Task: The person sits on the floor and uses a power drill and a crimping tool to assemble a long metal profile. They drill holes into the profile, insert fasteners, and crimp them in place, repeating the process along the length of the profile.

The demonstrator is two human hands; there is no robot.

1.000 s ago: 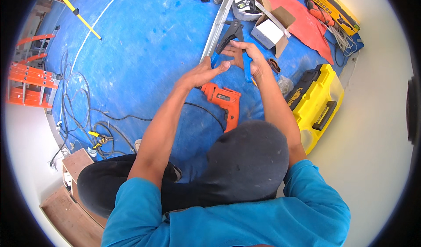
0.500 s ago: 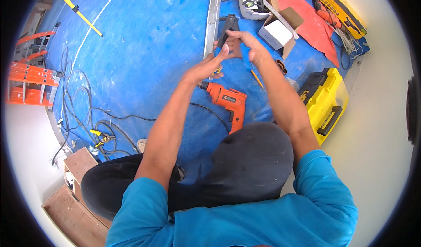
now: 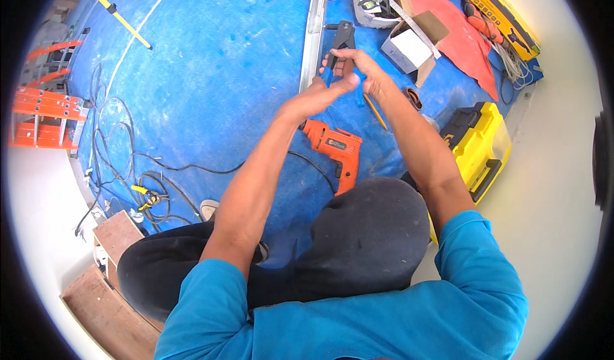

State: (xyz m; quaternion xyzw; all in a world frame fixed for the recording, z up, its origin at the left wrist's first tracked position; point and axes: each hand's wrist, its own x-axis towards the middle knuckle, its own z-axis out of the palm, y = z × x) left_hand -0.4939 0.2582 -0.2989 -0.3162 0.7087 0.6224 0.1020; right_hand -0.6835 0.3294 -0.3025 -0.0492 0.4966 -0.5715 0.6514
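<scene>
A hand riveter (image 3: 345, 35) with a black head and blue handles is held up beyond the drill. My left hand (image 3: 323, 94) is closed around its handle area, thumb pointing right; its lower fingers are partly hidden. Over the other side bends my right hand (image 3: 366, 67), its fingertips curled against the tool just below the head. Left of the riveter a long silver metal channel (image 3: 311, 46) lies on the blue floor covering. Close below my left wrist lies an orange power drill (image 3: 334, 145), its chuck partly covered by the wrist.
Right of my hands are an open cardboard box (image 3: 409, 50), a pencil (image 3: 375, 112) and a yellow-and-black toolbox (image 3: 483, 149). A red sheet (image 3: 448, 34) lies farther back. Black cable (image 3: 128, 133) loops at left, near yellow-handled pliers (image 3: 146, 197) and an orange ladder (image 3: 48, 120).
The riveter has tilted between my hands, bringing its blue handles into view. My left hand has moved right, its thumb now toward my right hand. A small yellow item by my left fingers is now hidden.
</scene>
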